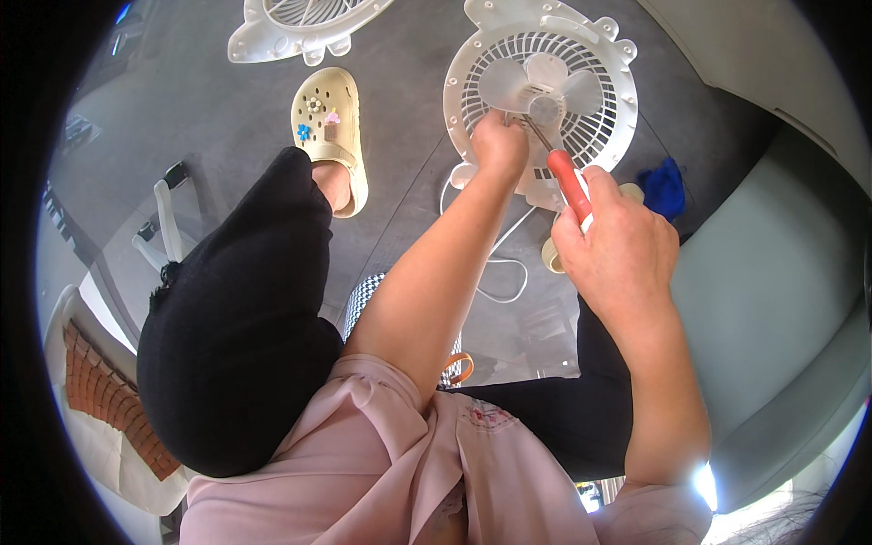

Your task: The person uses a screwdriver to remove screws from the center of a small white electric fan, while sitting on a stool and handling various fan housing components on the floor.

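A white fan housing [621,145] with a round slatted grille lies on the floor ahead of me. Inside it sits a fan blade [501,84] with pale translucent petals around a hub. My right hand [627,241] is closed round the red and white handle of a screwdriver [565,174]. Its metal shaft slants up and left, the tip close to the lower side of the hub. My left hand [501,145] is at the housing's lower left, beside the screwdriver tip. Its fingers are bent together and partly hidden, so what they pinch cannot be made out.
A second white fan part with a grille [313,38] lies at the far left. A white cord [520,289] loops below the housing. My foot in a cream clog [327,136] stands left of it. A blue cloth-like item [665,189] lies right, near a grey-green seat [772,300].
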`<state>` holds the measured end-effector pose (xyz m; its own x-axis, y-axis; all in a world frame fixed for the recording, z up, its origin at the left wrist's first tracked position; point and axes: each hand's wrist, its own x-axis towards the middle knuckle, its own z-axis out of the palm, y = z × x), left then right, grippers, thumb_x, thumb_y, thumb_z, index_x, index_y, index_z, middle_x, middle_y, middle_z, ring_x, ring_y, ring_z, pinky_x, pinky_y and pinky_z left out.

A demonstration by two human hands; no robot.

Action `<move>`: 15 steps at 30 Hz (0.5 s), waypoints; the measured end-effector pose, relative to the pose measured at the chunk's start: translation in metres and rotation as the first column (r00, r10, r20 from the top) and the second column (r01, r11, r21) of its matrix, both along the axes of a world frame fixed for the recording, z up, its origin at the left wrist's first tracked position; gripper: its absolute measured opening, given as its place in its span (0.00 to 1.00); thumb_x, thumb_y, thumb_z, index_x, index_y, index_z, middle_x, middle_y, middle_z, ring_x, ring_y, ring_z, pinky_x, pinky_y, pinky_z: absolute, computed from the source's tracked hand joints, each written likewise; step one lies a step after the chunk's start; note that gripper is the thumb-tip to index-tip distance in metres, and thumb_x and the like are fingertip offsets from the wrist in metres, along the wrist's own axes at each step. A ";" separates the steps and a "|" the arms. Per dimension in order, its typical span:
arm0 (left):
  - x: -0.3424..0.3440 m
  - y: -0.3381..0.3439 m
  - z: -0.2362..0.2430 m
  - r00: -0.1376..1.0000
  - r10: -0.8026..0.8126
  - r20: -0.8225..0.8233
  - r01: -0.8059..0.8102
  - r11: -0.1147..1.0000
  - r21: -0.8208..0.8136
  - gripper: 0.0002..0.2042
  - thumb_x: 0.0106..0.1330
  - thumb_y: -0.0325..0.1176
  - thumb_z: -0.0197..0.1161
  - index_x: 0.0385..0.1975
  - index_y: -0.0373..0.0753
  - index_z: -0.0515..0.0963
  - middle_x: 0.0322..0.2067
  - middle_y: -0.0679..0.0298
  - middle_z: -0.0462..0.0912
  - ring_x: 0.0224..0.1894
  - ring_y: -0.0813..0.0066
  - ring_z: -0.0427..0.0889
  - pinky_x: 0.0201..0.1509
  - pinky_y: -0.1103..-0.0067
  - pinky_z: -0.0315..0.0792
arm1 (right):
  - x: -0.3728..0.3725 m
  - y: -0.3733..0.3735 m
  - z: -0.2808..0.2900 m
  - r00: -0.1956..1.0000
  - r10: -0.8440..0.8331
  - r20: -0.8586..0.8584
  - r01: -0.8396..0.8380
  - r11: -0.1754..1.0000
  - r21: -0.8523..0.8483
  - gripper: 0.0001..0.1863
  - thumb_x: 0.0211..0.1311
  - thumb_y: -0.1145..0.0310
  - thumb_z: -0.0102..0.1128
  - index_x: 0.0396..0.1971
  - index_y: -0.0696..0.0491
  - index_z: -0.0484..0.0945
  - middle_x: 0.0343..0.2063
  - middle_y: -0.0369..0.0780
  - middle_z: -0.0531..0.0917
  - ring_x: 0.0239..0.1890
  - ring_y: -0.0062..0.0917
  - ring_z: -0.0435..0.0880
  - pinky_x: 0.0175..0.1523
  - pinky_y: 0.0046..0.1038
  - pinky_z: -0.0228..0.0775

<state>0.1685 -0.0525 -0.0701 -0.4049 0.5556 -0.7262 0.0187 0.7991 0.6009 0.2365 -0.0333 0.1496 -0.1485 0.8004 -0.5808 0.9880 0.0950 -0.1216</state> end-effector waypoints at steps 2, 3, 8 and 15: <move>0.000 0.002 0.007 1.000 0.009 0.015 -0.009 1.000 -0.010 0.14 0.57 0.27 0.55 0.43 0.38 0.79 0.36 0.51 0.81 0.38 0.59 0.79 0.44 0.70 0.70 | 0.001 -0.001 -0.001 1.000 -0.006 -0.017 0.006 1.000 0.010 0.12 0.46 0.68 0.57 0.33 0.55 0.76 0.18 0.42 0.78 0.21 0.37 0.79 0.28 0.38 0.68; 0.000 0.003 0.011 0.999 0.019 0.028 -0.018 1.000 -0.020 0.13 0.56 0.26 0.54 0.41 0.37 0.79 0.37 0.46 0.80 0.43 0.48 0.78 0.49 0.65 0.69 | 0.001 -0.001 -0.002 1.000 -0.007 -0.015 0.007 1.000 0.009 0.12 0.46 0.68 0.57 0.33 0.55 0.76 0.18 0.42 0.78 0.21 0.37 0.79 0.28 0.38 0.68; -0.001 0.004 0.012 1.000 0.008 0.012 -0.008 1.000 -0.009 0.13 0.55 0.26 0.54 0.41 0.37 0.79 0.37 0.47 0.81 0.43 0.49 0.78 0.49 0.66 0.70 | -0.003 -0.006 -0.008 0.976 0.215 0.035 -0.217 0.948 0.231 0.07 0.45 0.68 0.57 0.25 0.54 0.72 0.13 0.41 0.78 0.15 0.34 0.79 0.22 0.36 0.70; -0.002 -0.001 0.003 0.993 -0.083 -0.082 0.084 0.996 0.010 0.14 0.59 0.31 0.59 0.45 0.40 0.79 0.34 0.55 0.83 0.35 0.63 0.81 0.41 0.71 0.72 | -0.009 0.009 -0.013 0.998 -0.038 -0.047 0.044 0.991 0.129 0.08 0.49 0.68 0.56 0.24 0.58 0.73 0.14 0.42 0.78 0.16 0.28 0.80 0.24 0.28 0.71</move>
